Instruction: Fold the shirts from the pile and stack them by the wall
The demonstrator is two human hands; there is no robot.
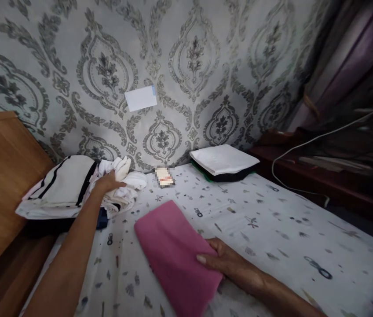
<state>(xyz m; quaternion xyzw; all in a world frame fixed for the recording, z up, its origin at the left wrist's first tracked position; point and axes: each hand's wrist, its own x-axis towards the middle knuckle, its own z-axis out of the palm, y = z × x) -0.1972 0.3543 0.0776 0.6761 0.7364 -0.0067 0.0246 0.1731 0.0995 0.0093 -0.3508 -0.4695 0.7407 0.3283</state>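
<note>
My right hand (221, 259) grips the right edge of a folded pink cloth (176, 255), thumb on top and fingers underneath. The cloth is held over the patterned sheet, near the front. Farther back on the left, my left hand (107, 182) is closed on a crumpled white cloth (117, 167) in a loose bunch of white fabric. Some of its fingertips are hidden in the folds. Right beside this bunch lies a stack of folded clothes (69, 180), with a cream piece with black stripes on top.
A white folded cloth lies on a dark one (224, 160) by the wall. A small blurred packet (164, 176) sits on the patterned sheet (255, 246). A wooden panel (5, 176) stands at the left. At the right a white cable (305, 143) hangs over dark red furniture (338, 180).
</note>
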